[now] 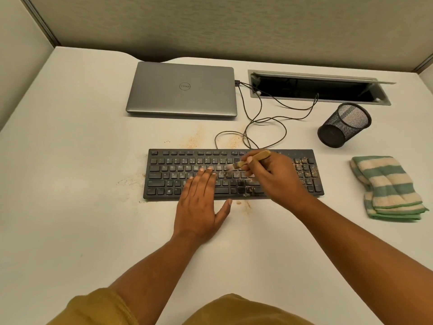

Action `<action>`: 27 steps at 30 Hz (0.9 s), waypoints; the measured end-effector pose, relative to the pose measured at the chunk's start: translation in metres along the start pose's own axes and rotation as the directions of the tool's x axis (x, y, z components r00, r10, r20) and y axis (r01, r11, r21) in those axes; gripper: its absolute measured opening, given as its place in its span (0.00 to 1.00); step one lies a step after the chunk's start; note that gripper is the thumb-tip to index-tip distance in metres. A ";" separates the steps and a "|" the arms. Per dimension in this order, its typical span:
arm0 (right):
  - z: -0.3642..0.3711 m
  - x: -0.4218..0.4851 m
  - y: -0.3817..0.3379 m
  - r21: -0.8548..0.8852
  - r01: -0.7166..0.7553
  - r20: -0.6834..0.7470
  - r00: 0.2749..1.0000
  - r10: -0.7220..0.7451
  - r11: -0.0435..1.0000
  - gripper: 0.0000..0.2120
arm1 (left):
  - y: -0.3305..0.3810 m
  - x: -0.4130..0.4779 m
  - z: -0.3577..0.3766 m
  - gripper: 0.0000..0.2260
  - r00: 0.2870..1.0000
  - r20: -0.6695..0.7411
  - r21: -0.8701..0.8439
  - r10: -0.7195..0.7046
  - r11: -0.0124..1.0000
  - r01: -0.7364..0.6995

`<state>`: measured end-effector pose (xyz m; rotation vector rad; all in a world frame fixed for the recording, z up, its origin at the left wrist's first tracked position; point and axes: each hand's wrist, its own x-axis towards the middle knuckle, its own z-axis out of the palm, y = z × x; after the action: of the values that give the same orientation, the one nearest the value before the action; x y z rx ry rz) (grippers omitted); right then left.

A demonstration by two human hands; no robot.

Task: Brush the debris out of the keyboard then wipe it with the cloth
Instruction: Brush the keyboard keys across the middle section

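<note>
At the middle of the pale desk (70,160), a flat black plastic keyboard (161,175) lies square to the person, roughly half brushed by the look of it. Its left keys show almost bare, tan crumbs (304,168) speckle the number pad at the right end, and swept-off grit (193,139) sits in small drifts just beyond the far edge. Brushing is under way, I judge, and wiping not yet begun: the folded green-and-cream striped cloth (386,191) lies untouched, well apart to the right. The left hand (199,205) rests flat on the near middle keys, fingers straight, thumb spread over the desk, holding nothing, apparently steadying the board. The right hand (276,178) reaches over the right-middle keys, fingers curled round a small wooden-handled brush (257,157), its pale bristles touching the upper key rows.
</note>
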<state>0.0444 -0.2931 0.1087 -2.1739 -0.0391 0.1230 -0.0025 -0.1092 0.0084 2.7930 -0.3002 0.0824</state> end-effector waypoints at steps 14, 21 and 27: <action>0.011 0.041 -0.013 -0.317 0.156 0.141 0.983 -0.116 0.936 0.12 | -0.001 0.001 0.000 0.34 1.000 0.031 0.016 0.005 1.000 -0.006; 0.013 0.045 -0.016 -0.369 0.210 0.177 0.972 -0.153 0.905 0.12 | -0.001 0.002 0.001 0.33 0.999 0.034 0.017 0.004 1.000 -0.004; 0.033 0.051 -0.034 -0.198 0.215 0.270 0.950 -0.157 0.957 0.12 | -0.001 0.002 0.003 0.33 1.000 0.010 -0.001 0.006 1.000 -0.006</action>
<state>0.0925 -0.2426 0.1141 -2.3544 -0.4226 0.2976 -0.0007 -0.1096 0.0057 2.7922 -0.3106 0.0689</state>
